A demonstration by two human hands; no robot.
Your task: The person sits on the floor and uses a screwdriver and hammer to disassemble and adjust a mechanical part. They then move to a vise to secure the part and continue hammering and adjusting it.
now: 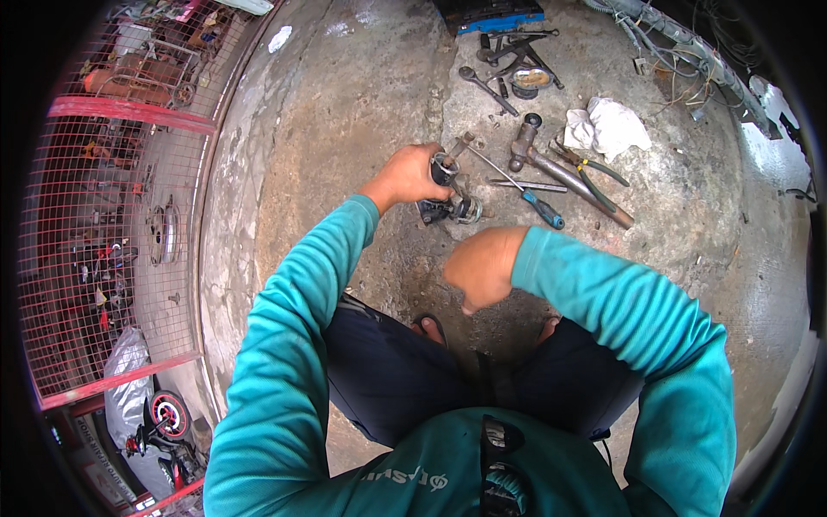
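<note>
My left hand (408,177) is closed around a dark, greasy metal machine part (444,169) with a round, hollow upper end. Below and beside that end, the assembly continues in a black and silver lower section (463,209) close to the concrete. My right hand (487,265) hangs over the ground between my knees, apart from the part, its back turned up. Most of its fingers are hidden beneath it, so what it holds, if anything, does not show. Just right of the part lies a screwdriver (541,209) with a blue and black handle.
A ball-peen hammer (564,177), a metal punch or chisel (543,185), yellow-and-black pliers (594,165) and a white rag (616,129) lie to the right. Farther off are a ratchet (487,90), several dark tools and a blue-edged case (500,21). Red mesh fencing (129,108) stands left.
</note>
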